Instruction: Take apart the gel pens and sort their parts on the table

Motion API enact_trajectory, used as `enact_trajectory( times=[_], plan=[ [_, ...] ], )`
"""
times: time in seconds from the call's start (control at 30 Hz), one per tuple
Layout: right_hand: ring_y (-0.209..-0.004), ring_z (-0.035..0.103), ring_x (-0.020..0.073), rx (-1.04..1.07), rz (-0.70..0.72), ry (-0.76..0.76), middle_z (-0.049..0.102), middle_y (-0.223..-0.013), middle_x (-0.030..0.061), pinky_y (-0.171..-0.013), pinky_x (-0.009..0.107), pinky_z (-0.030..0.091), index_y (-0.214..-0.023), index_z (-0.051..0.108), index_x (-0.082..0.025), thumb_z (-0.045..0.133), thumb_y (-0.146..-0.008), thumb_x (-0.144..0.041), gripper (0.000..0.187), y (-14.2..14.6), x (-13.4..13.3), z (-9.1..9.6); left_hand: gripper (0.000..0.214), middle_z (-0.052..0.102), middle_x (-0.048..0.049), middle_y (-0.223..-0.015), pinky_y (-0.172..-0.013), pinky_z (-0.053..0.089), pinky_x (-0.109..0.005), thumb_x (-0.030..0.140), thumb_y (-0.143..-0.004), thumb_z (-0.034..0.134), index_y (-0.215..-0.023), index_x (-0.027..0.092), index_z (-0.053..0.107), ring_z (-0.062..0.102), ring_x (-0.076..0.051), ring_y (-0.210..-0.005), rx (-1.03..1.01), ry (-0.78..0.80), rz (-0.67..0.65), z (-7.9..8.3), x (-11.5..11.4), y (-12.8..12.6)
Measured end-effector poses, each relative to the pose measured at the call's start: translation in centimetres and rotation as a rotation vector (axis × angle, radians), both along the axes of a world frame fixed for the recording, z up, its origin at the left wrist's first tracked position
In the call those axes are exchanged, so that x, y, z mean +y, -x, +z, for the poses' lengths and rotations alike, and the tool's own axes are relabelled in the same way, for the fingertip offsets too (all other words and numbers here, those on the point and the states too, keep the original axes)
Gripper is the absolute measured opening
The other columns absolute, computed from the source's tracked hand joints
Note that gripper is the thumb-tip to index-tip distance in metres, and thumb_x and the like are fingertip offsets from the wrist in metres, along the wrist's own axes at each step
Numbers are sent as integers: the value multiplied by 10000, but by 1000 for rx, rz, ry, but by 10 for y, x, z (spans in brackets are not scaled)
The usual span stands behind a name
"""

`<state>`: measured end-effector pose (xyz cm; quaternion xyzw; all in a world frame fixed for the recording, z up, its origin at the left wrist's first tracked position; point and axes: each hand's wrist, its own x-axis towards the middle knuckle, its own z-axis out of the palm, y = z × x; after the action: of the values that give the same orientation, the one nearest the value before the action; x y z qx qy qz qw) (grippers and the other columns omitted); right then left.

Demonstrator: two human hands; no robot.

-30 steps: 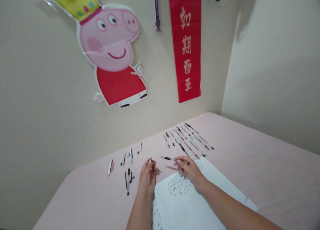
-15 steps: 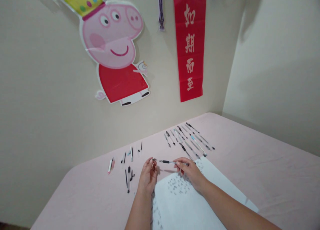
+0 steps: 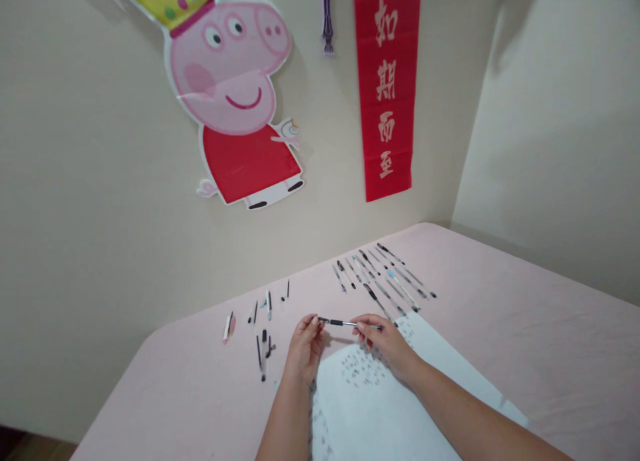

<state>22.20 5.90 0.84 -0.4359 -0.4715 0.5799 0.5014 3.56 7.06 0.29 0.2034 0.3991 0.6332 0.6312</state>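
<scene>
A pen (image 3: 340, 323) with a black grip lies level in the air, its rear part pinched by my right hand (image 3: 383, 335). Its tip points left. My left hand (image 3: 306, 341) is closed on a small dark pen cap (image 3: 324, 320), which meets the pen's tip; I cannot tell how far it covers it. Both hands are above the near middle of the pink-covered table (image 3: 200, 381). Under my right hand lie white paper sheets (image 3: 380, 414) with a patch of small dark marks.
Several pens (image 3: 385, 274) lie in slanting rows at the back right. On the left are several pen parts (image 3: 263, 347) and a pink-and-white pen piece (image 3: 228, 327). Behind the table a wall carries a pig cutout (image 3: 245, 147) and a red banner (image 3: 387, 94).
The gap between the cap and the pen tip has closed; my hands have come closer together. The whole view has shifted slightly.
</scene>
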Motion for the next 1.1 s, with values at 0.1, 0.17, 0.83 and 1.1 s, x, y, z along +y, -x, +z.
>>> enact_trajectory(
  times=[0.1, 0.17, 0.83, 1.1],
  plan=[
    [-559, 531, 112, 5, 10, -7, 681, -724, 49, -468, 215, 396, -858, 718, -169, 688, -681, -463, 345, 0, -1, 0, 283, 645, 13, -699, -562, 494, -140, 205, -583, 836, -771, 154, 630, 607, -71, -628, 29, -12, -15, 1, -1, -1],
    [-581, 542, 119, -1, 8, -11, 685, -733, 57, -477, 215, 397, -863, 720, -164, 689, -683, -450, 339, 0, -1, 0, 305, 646, 15, -697, -567, 488, -140, 224, -561, 848, -762, 154, 630, 609, -72, -633, 45, -12, -22, 2, -1, -2],
    [-454, 421, 79, -100, 95, -8, 554, -547, -11, -434, 203, 282, -679, 608, -163, 636, -721, -540, 380, 6, -5, -4, 379, 625, 37, -641, -562, 426, -151, 303, -496, 872, -740, 153, 624, 577, -65, -602, 108, -16, -22, 5, -1, -2],
    [-514, 509, 104, -66, 110, -8, 617, -612, 20, -473, 216, 346, -715, 614, -151, 631, -712, -583, 433, 3, -4, -5, 393, 599, 44, -637, -587, 415, -162, 337, -482, 875, -713, 146, 621, 550, -60, -603, 159, -96, -31, 3, 0, -3]
  ],
)
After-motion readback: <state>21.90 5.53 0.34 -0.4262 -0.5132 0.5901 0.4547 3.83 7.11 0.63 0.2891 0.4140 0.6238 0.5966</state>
